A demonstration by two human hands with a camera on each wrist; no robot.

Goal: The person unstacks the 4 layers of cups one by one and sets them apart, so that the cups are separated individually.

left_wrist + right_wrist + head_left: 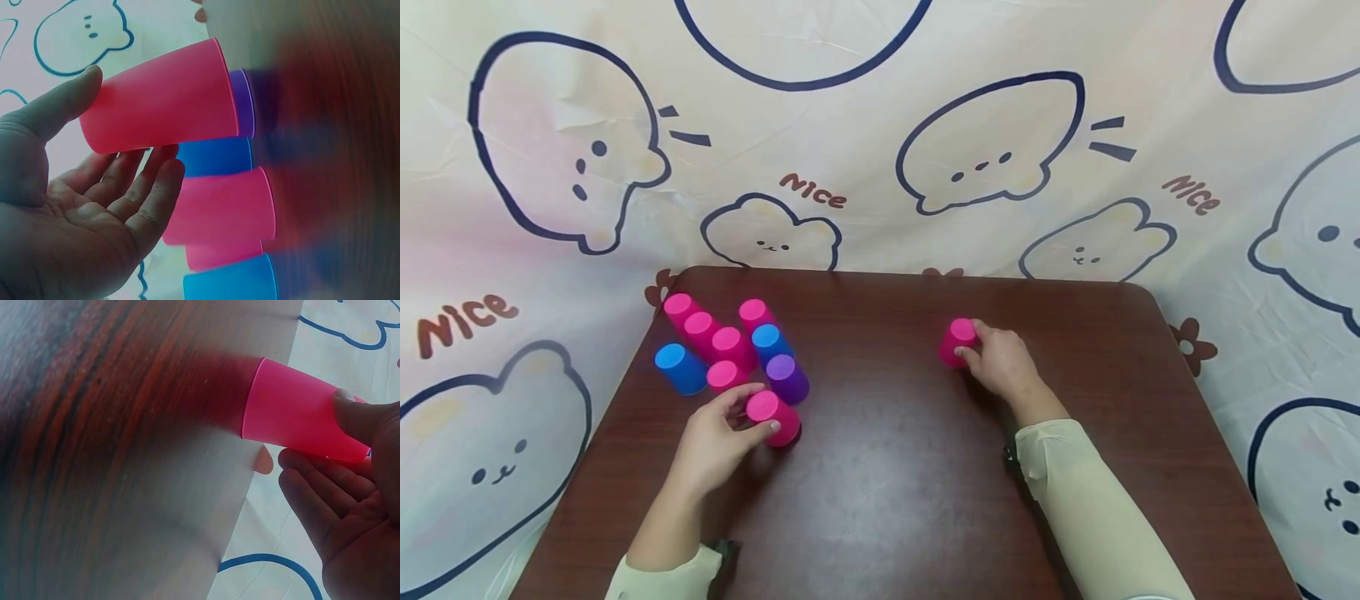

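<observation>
My left hand holds an upside-down pink plastic cup between thumb and fingers, at the near end of a cluster of cups. In the left wrist view the thumb lies near the base of that pink cup, with fingertips at its other side. Farther right, my right hand pinches another upside-down pink cup. The right wrist view shows the thumb on one side of this pink cup and fingers along the other. Whether either rim touches the table is unclear.
Beside my left hand stand a purple cup, a blue cup, a second blue cup and several pink cups, all upside down. The brown table ends at a cartoon-printed cloth.
</observation>
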